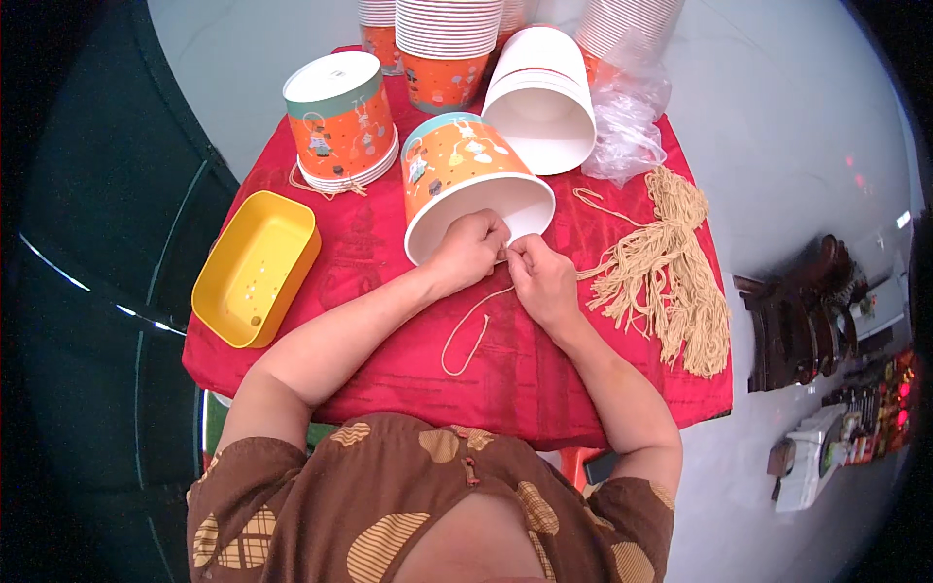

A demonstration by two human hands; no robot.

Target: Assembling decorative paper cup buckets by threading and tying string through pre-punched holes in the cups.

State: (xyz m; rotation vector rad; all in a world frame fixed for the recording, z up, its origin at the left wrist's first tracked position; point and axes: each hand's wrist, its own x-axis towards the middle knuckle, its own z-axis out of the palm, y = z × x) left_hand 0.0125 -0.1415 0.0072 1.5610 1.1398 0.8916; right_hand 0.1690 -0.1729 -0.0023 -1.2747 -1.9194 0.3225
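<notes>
Head view: hands meet at tipped bucket's rim.

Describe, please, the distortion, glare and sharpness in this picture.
Head view throughout: fisheye distortion bends the dark green panelled surface at left; corners fade to black; the crumpled clear plastic bag catches pale glare; the bare left hand and bare right hand look fairly sharp.

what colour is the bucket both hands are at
The bucket is orange with a teal band outside, white inside; clearest in the head view.
</notes>
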